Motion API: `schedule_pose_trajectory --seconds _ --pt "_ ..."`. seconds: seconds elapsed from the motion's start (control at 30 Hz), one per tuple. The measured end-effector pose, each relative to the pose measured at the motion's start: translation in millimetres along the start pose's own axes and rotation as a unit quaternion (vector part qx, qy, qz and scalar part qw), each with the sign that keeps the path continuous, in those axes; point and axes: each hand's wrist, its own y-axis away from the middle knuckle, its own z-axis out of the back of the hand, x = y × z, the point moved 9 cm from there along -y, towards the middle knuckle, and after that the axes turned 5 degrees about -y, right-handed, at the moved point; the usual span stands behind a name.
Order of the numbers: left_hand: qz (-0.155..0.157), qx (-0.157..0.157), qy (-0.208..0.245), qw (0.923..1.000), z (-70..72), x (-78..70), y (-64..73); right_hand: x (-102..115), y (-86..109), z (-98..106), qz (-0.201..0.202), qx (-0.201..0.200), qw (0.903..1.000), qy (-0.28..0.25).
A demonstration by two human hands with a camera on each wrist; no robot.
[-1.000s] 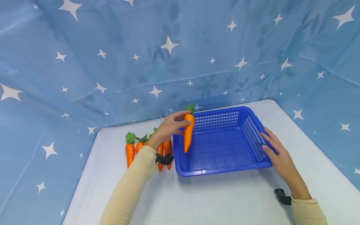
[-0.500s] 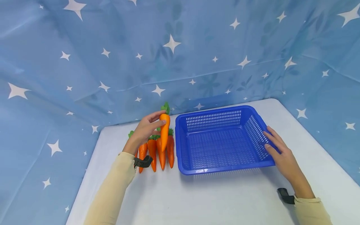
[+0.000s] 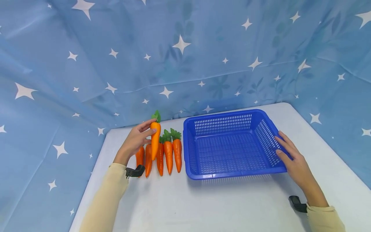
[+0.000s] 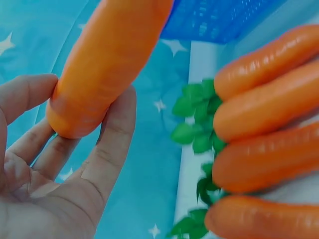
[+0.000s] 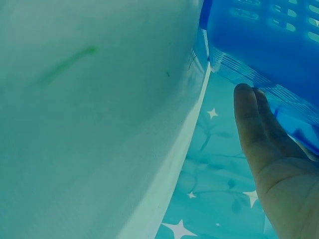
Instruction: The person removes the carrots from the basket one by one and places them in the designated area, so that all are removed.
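My left hand (image 3: 136, 138) pinches an orange carrot (image 3: 155, 140) near its leafy top, thumb on one side and fingers on the other. The carrot hangs point down above a row of several carrots (image 3: 177, 154) lying on the table, their green leaves toward the back. In the left wrist view the held carrot (image 4: 109, 64) is close up, its leaves hidden. At the right, my right hand (image 3: 295, 164) holds the side of a blue plastic basket (image 3: 232, 151), thumb over the rim. The right wrist view shows straight fingers (image 5: 249, 119) against the basket's outside.
The carrot row lies just left of the basket on a white-covered table (image 3: 203, 206). A blue curtain (image 3: 130, 64) with white stars hangs behind and at both sides. Each wrist wears a black strap (image 3: 134, 171).
My left hand has moved left with the carrot, from over the basket's left edge to above the carrot row. The right hand stays at the basket's right side.
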Motion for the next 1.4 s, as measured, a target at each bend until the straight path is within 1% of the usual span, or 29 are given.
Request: schedule_pose_trajectory --seconds 0.1,0.2,0.33,0.47,0.63,0.77,0.9,1.07,1.27,1.4 --pt "-0.005 -0.008 0.004 0.9999 12.8 6.0 4.3 -2 0.1 0 0.0 -0.002 1.0 0.009" --pt "-0.008 -0.017 0.003 0.9998 26.7 10.3 9.0 -2 -0.4 0 -0.002 -0.001 1.0 0.008" --pt "-0.014 -0.025 -0.009 0.9995 44.0 12.7 13.3 -3 -0.9 -1 -0.01 0.002 0.9999 -0.008" --pt "-0.018 -0.038 -0.014 0.999 60.4 15.5 16.4 -2 -0.1 -1 -0.012 0.0 0.9999 -0.007" --pt "-0.011 -0.057 -0.014 0.9982 76.9 23.0 23.9 -1 0.6 -1 -0.001 -0.004 1.0 0.008" --pt "-0.007 -0.067 -0.023 0.9975 87.8 29.6 32.1 -2 0.4 -1 0.002 -0.002 1.0 -0.001" --pt "0.007 -0.074 -0.038 0.9965 97.0 37.6 36.2 -3 -0.3 -1 0.006 -0.003 1.0 0.001" --pt "0.028 -0.081 -0.075 0.9934 103.7 49.5 42.4 -1 -0.3 1 0.009 -0.004 0.9999 0.01" --pt "0.052 -0.092 -0.096 0.9898 110.6 72.0 52.9 -1 -0.6 -2 -0.003 0.004 1.0 -0.006" --pt "0.064 -0.097 -0.11 0.9871 111.2 87.2 56.3 -2 -0.9 -1 -0.006 0.005 0.9999 -0.008"
